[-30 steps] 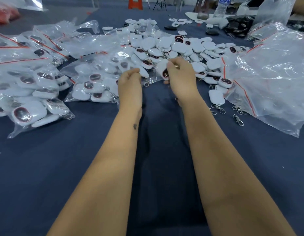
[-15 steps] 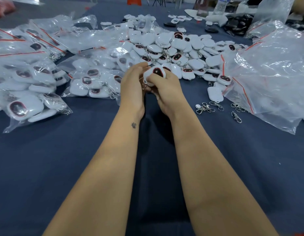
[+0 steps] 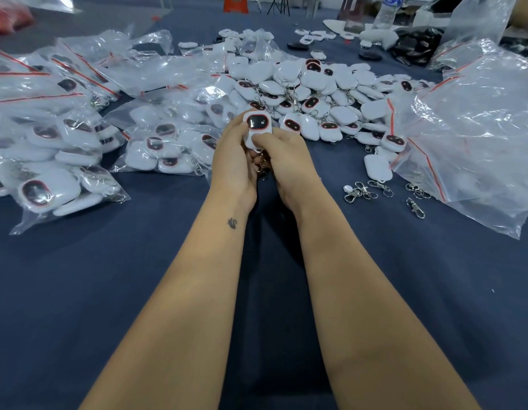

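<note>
I hold a small white keychain device point(image 3: 256, 125) with a dark, red-rimmed screen between both hands, above the dark blue table point(image 3: 138, 291). My left hand point(image 3: 233, 164) grips its left side, thumb along the edge. My right hand point(image 3: 286, 161) pinches its lower part with the thumb on the front. A metal key ring and clasp point(image 3: 263, 168) hang below the device between my palms. The screen faces me.
A loose pile of the same white devices point(image 3: 313, 93) lies just beyond my hands. Clear bags filled with them point(image 3: 58, 149) cover the left side. Empty red-striped bags point(image 3: 475, 137) are heaped on the right, with loose metal clasps point(image 3: 363, 190) beside them.
My right hand took a device out of the pile and drew it back toward me. Both hands came together around it and turned its screen upright to face me.
</note>
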Motion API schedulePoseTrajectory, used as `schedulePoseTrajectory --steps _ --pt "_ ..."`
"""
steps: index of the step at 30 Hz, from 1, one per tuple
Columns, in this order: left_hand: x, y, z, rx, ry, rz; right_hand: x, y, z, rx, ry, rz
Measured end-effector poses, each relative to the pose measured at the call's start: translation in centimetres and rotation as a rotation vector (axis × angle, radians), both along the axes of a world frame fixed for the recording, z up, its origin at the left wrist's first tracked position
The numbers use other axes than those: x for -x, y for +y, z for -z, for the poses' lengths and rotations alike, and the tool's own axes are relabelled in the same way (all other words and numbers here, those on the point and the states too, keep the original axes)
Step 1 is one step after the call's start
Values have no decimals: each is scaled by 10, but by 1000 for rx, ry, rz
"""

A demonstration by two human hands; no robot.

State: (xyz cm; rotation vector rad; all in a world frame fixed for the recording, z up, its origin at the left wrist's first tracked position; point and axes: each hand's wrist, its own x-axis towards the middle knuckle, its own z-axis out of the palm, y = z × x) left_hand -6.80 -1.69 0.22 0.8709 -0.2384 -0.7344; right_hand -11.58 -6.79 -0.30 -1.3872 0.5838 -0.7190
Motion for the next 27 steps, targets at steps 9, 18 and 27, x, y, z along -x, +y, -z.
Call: schedulePoseTrajectory --steps 9,18,27 --pt "4 1 -2 -72 -13 32 2 3 -2 11 -5 5" --pt "7 -1 0 -3 -62 -2 1 -1 -1 -58 -97 29" --pt "8 -1 0 -76 -79 25 1 0 -1 -66 -53 135"
